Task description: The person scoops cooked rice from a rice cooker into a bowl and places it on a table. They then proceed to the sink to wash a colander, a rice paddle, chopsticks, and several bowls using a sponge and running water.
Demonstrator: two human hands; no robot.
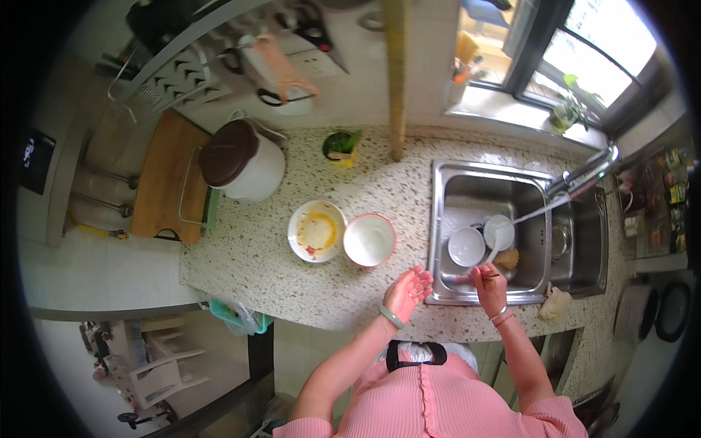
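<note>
My left hand (pixel 407 293) hovers by the sink's left front edge, palm up, fingers apart and holding nothing; a pale bangle circles its wrist. Over the front of the sink basin (pixel 475 191), my right hand (pixel 491 290) is closed, with a thin reddish-brown tip showing at its fingers; I cannot make out what it is. Beyond it in the basin are a white bowl (pixel 466 247), a white ladle-like utensil (pixel 499 232) and a brown scrubber (pixel 507 258). Water from the faucet (pixel 595 169) runs onto the white utensil.
Left of the sink stand a red-rimmed white bowl (pixel 369 241) and a bowl with orange residue (pixel 301 248). Farther left are a lidded white container (pixel 255 171) and a wooden board (pixel 162 175). A cloth (pixel 556 303) lies at the sink's front right corner.
</note>
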